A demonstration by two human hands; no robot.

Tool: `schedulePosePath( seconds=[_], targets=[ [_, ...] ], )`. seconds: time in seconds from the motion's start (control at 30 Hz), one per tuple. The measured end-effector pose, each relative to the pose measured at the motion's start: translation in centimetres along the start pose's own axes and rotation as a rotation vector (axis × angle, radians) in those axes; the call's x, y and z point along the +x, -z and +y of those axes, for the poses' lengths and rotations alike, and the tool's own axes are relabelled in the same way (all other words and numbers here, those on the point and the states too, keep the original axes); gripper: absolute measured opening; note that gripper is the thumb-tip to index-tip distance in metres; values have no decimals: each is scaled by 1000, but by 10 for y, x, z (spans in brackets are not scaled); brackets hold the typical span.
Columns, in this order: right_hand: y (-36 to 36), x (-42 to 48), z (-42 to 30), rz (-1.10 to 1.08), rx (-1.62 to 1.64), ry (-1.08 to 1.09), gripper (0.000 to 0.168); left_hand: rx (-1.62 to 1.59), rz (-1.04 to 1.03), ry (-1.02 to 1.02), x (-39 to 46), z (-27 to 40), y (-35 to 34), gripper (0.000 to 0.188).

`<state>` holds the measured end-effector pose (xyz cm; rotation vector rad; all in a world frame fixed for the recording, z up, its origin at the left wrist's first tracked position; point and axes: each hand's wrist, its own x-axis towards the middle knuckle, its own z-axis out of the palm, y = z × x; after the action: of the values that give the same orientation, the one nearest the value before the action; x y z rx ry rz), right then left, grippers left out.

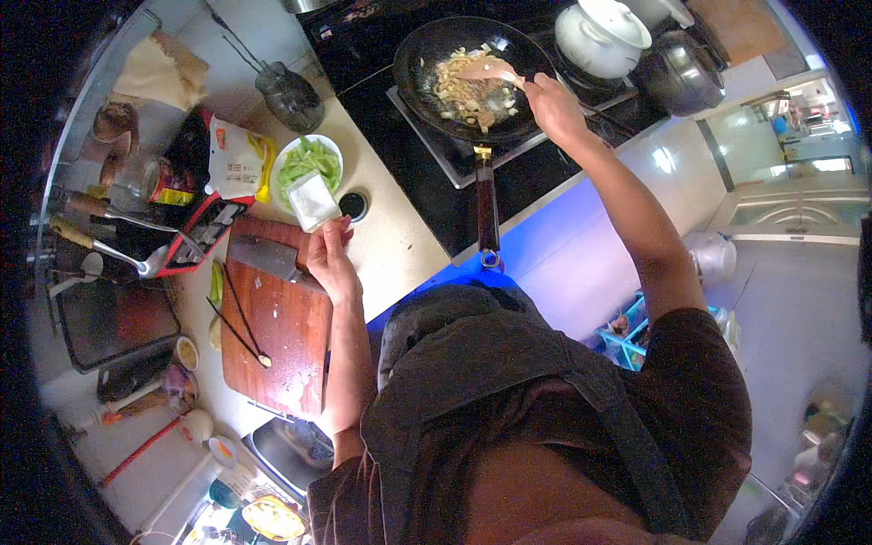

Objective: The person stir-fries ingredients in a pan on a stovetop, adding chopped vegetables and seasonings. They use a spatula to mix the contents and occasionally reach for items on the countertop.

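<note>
My right hand [555, 112] grips a wooden spatula [487, 68], its blade down in a black wok [415, 102]. Browned chopped food [470, 88], with paler bits among it, lies in the wok. My left hand [332, 255] holds a small square white container [313, 202] by one edge; its contents look white. Under and behind that container is a white bowl [281, 199] of sliced green vegetable [310, 160]. A small cup of dark liquid [353, 206] stands just right of my left fingers. The wok's dark handle [486, 204] points towards me.
A wooden cutting board [286, 354] bears a cleaver [262, 257] and dark chopsticks [238, 306]. A white lidded pot [599, 41] stands on the black cooktop [429, 211], right of the wok. Left are a food bag [235, 157], a dark jar [289, 99] and a sink [289, 453].
</note>
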<state>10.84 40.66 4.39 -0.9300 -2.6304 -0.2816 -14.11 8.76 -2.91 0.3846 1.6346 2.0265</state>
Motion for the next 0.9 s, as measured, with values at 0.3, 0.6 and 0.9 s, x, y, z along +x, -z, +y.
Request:
schedulePosePath(
  seconds=[0.3,0.6,0.9],
  targets=[
    [6,5,-13,136,85,90,12,40,-30,-24,2,-1,2,26],
    [33,3,-253,-141,1336,-233,17,-21,6,26,-4,-3,21,25],
    [8,-7,-359,-393,1070,244,91,-73,153,136,22,18,93,28]
  ],
)
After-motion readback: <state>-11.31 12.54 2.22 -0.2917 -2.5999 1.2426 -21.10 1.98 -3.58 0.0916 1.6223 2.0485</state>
